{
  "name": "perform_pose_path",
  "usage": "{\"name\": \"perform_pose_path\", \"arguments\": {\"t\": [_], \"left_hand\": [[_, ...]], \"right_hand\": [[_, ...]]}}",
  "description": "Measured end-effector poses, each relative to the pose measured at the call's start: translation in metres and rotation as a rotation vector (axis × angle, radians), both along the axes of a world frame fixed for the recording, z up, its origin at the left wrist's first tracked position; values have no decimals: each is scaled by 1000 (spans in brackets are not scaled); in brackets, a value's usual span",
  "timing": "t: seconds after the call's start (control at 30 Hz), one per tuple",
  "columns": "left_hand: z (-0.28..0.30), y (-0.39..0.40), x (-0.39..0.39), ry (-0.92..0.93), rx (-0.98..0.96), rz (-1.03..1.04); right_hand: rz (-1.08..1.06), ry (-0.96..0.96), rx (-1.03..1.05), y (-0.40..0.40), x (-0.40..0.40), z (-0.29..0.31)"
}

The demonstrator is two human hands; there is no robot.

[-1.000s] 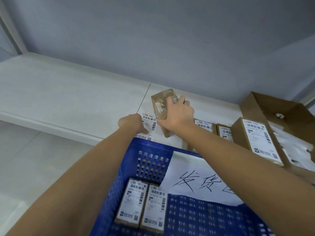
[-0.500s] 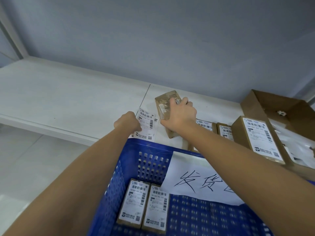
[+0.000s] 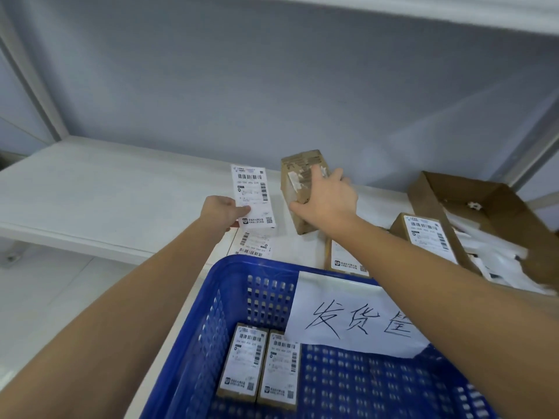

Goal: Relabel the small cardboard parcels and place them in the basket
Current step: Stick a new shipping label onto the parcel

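Two hands busy: left hand (image 3: pixel 222 210) pinches barcode label (image 3: pixel 252 196); right hand (image 3: pixel 325 201) grips unlabelled parcel (image 3: pixel 299 182).

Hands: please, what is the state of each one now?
Left hand: closed, pinching a shipping label.
Right hand: closed, holding a cardboard parcel on the shelf.

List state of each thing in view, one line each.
left hand: pinches shipping label, lifted off shelf
right hand: grips bare parcel, old label torn off
spare label: flat on shelf
blue basket: holds two labelled parcels
open carton: flaps open
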State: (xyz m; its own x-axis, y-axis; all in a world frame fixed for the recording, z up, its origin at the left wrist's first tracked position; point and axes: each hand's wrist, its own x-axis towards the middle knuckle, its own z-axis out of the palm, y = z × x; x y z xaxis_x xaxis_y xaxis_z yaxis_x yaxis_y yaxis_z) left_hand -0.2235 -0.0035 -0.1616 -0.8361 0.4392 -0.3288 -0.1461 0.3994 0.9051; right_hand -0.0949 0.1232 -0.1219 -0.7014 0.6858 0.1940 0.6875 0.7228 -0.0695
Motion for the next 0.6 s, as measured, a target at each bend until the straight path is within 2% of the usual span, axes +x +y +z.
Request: {"name": "perform_pose_path", "arguments": {"t": [0.13, 0.33, 0.6], "left_hand": [[29, -13, 29, -8, 101, -15], [67, -39, 86, -11, 145, -103], [87, -69, 163, -12, 168, -241]], "right_hand": [[-26, 58, -90, -10, 34, 16], [-88, 92, -213, -27, 112, 28], [-136, 89, -172, -67, 218, 38]]}}
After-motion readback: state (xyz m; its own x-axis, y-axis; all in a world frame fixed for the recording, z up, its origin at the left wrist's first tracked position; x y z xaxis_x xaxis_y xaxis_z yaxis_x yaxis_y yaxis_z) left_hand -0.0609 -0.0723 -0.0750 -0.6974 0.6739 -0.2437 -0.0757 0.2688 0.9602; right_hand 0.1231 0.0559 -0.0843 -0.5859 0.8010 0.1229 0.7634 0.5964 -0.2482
